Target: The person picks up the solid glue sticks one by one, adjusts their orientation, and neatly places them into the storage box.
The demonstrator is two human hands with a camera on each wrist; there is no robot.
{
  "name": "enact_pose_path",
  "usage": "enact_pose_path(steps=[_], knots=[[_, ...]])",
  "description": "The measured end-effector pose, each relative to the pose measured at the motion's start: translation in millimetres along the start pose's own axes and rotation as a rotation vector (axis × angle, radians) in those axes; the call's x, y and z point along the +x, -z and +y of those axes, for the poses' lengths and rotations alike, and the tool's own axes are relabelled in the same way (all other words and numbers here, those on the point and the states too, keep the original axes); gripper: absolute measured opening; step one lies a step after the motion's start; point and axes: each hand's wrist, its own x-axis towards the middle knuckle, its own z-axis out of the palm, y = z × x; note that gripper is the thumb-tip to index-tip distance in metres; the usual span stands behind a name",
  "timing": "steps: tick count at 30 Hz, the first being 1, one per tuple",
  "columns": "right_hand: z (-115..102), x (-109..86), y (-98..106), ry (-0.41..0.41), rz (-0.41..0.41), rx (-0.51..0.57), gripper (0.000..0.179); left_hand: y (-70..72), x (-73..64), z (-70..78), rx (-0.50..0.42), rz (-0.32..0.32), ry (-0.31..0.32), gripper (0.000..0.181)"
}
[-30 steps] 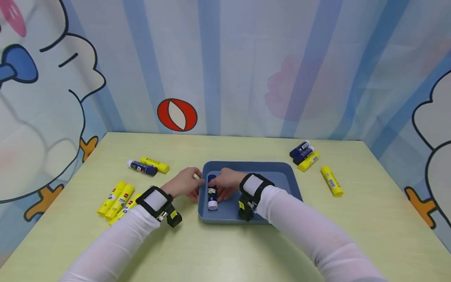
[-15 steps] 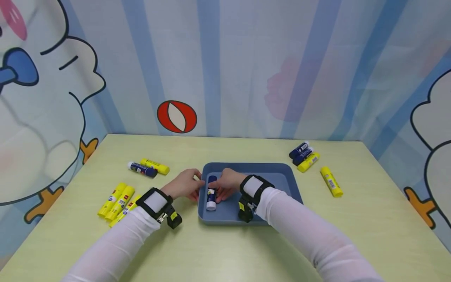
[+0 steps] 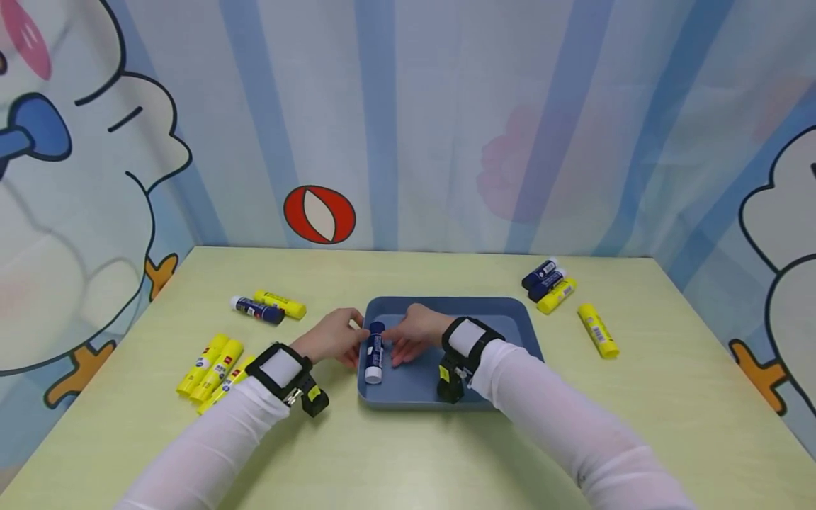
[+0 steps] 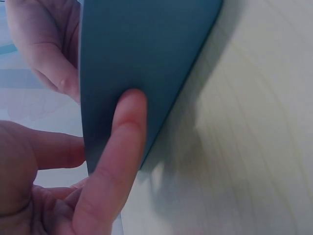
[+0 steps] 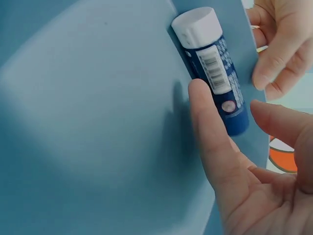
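Observation:
A navy glue stick (image 3: 374, 354) with a white cap lies along the left side of the blue-grey tray (image 3: 440, 404), its cap toward the person. My right hand (image 3: 417, 333) is over the tray beside it. In the right wrist view a straight finger (image 5: 208, 117) touches or nearly touches the glue stick's side, and the thumb is apart from it. My left hand (image 3: 334, 336) holds the tray's left edge; in the left wrist view one finger (image 4: 124, 132) presses the outer wall while the thumb reaches the rim.
Left on the table are yellow glue sticks (image 3: 219, 370) in a row, and behind them a navy glue stick (image 3: 258, 309) with a yellow one (image 3: 280, 303). At the back right lie navy sticks (image 3: 547, 285) and yellow sticks (image 3: 598, 331). A patterned curtain (image 3: 433, 142) hangs behind.
The glue stick in the tray has shifted left toward the tray's side wall. My right fingers have loosened from it. The left hand stays at the tray's edge.

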Motion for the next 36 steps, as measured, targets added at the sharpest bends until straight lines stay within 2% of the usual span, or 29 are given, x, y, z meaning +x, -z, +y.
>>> enact_pose_path(steps=[7,14,18,23,29,36], knots=[[10,-18.8,21,0.051,-0.023,-0.062,0.030,-0.8,-1.8,1.3,0.003,0.006,0.005,0.022],[27,-49.4,44,0.130,-0.058,-0.109,0.034,-1.2,-3.3,3.5,0.007,0.018,0.015,0.023],[37,-67.5,63,0.186,-0.101,-0.125,0.037,-1.6,-2.1,2.6,0.009,0.023,0.013,0.023],[50,-87.2,92,0.252,-0.141,-0.095,0.041,-2.2,-2.0,2.8,0.012,0.026,0.010,0.022],[67,-106.9,128,0.316,-0.071,-0.072,0.041,-2.2,-2.0,2.7,0.015,0.019,0.010,0.023],[84,-123.4,165,0.308,0.084,-0.089,0.051,-1.3,1.1,-1.4,0.004,0.013,0.006,0.022]])
